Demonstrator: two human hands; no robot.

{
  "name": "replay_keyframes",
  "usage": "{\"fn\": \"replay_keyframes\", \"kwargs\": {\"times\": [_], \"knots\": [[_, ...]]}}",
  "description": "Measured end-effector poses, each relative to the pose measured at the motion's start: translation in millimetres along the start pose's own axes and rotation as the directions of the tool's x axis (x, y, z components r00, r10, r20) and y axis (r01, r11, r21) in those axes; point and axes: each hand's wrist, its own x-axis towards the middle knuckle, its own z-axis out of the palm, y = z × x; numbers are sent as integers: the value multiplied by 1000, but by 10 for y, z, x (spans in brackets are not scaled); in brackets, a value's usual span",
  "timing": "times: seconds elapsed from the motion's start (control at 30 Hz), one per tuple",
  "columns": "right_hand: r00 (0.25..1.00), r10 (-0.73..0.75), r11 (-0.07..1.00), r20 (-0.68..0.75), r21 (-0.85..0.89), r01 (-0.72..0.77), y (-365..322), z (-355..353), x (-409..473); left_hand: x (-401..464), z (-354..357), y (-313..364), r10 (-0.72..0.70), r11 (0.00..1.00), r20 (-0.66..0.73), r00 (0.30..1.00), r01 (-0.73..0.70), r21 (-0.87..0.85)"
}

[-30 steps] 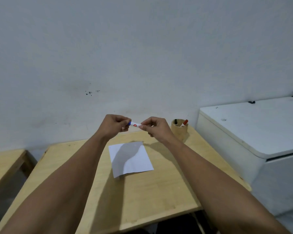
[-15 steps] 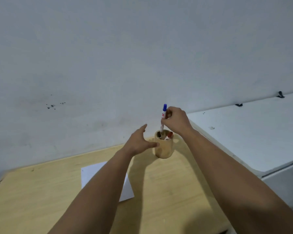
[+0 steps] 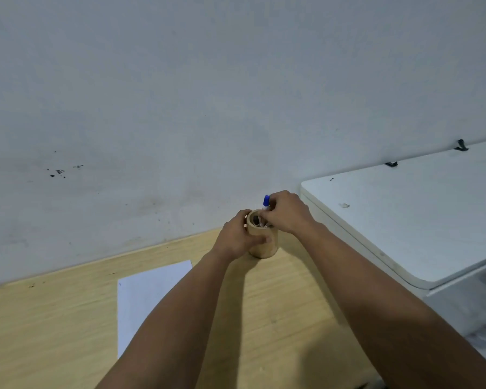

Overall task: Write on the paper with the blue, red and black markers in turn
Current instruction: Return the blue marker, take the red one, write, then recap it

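A round wooden pen holder (image 3: 262,242) stands near the back of the wooden table (image 3: 54,327). My left hand (image 3: 236,237) wraps around its left side. Over the holder's mouth, my right hand (image 3: 285,214) pinches the blue marker (image 3: 266,200); its blue cap pokes up past my fingers and its lower end is inside the holder. A dark marker end shows inside the rim; the red marker is hidden. The white paper (image 3: 149,293) lies to the left, partly under my left forearm.
A white chest-like cabinet (image 3: 404,220) with a flat lid stands right beside the table's right side. A plain white wall (image 3: 236,94) rises directly behind the table.
One second ago both hands held the blue marker above the paper. The right hand has since carried it to the holder and lowered it in, and the left hand has closed on the holder.
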Motion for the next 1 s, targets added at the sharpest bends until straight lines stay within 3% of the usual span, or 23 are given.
{"fn": "replay_keyframes", "kwargs": {"times": [0.4, 0.57, 0.73, 0.8, 0.87, 1.0], "knots": [[997, 10, 997, 71, 70, -15, 123, -64, -73, -34, 26, 37, -17, 999, 7, 1000, 17, 42], [973, 54, 913, -224, 405, 42, -77, -352, -54, -146, -149, 144, -48, 986, 46, 998, 40, 164], [943, -41, 764, -331, 598, 243, -549, -603, -176, -386, -619, 316, 22, 985, -152, 988, 5, 170], [961, -89, 673, -261, 696, 251, -726, -512, -274, -518, -854, 360, 38, 992, -222, 974, -11, 123], [986, -120, 623, -116, 764, 165, -871, -311, -378, -681, -1094, 371, 36, 997, -274, 961, -18, 70], [957, -237, 723, 167, 689, 59, -1112, 183, -627, -1074, -1555, 248, 13, 997, -401, 916, 17, 69]]}}
